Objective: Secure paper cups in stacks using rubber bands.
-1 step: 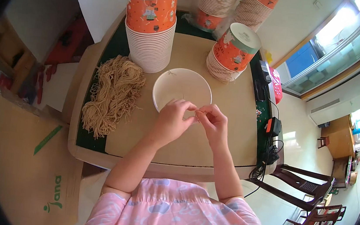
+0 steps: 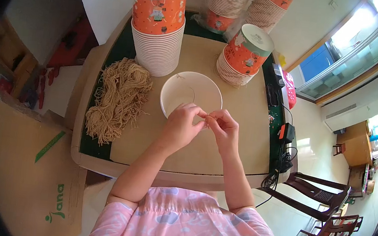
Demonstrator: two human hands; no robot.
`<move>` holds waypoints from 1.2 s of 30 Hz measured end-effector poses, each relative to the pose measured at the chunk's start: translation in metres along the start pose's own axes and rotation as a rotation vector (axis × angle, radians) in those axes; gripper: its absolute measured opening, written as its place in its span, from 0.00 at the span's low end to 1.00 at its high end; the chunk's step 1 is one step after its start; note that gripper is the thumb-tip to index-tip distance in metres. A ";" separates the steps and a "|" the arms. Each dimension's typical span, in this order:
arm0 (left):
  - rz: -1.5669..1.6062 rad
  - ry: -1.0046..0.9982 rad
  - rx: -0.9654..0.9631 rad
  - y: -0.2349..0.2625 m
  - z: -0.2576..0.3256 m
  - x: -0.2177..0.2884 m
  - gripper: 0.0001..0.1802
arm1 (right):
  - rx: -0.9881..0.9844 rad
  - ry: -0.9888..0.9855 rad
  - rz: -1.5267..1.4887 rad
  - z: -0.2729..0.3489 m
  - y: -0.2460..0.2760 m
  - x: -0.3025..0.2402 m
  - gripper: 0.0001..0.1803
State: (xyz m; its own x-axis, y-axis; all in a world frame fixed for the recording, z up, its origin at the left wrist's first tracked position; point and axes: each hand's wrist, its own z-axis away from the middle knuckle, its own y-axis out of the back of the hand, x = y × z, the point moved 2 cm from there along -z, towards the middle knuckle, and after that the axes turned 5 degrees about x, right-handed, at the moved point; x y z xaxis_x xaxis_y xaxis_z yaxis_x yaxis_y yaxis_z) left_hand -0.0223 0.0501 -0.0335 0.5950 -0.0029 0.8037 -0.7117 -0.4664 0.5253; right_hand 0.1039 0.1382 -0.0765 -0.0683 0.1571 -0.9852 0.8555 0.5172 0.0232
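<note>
Left hand (image 2: pixel 183 123) and right hand (image 2: pixel 224 128) meet tip to tip, thumb and index of each drawn close together; contact point too small to tell whether either pinch is fully closed or what sits in it. Both hands are raised with wrists bent inward, left forearm coming in from 7 o'clock, right from 5. At 11 o'clock from the fingertips, just beyond them: round white paper bowl (image 2: pixel 207 94), mouth up, near rim partly hidden by the left hand; touching or not, can't tell. Thin dark curved strand (image 2: pixel 194 93) shows inside it, lower end lost behind the fingers. Loose heap of beige twine (image 2: pixel 119 101) at 9 o'clock, well apart. Tall orange-and-green upside-down paper-bowl stack (image 2: pixel 156 45) at 11, farther out; shorter matching stack (image 2: pixel 246 55) at 1. Bowl rests on flat brown cardboard sheet (image 2: pixel 240 155).
</note>
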 end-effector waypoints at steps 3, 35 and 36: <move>0.083 0.072 0.059 -0.003 -0.002 0.001 0.06 | 0.028 -0.060 -0.144 0.003 0.000 -0.001 0.01; 0.035 -0.021 0.024 0.001 -0.005 0.005 0.10 | -0.226 0.345 0.549 -0.014 0.017 -0.057 0.04; 0.035 -0.021 0.023 0.001 -0.004 0.003 0.10 | -0.219 0.341 0.559 -0.014 0.016 -0.058 0.03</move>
State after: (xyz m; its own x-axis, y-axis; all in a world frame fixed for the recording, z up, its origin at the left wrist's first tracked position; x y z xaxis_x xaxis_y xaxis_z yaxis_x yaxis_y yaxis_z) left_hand -0.0229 0.0532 -0.0294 0.5780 -0.0379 0.8152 -0.7234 -0.4860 0.4903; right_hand 0.1142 0.1496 -0.0169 0.1642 0.6868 -0.7081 0.6882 0.4345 0.5811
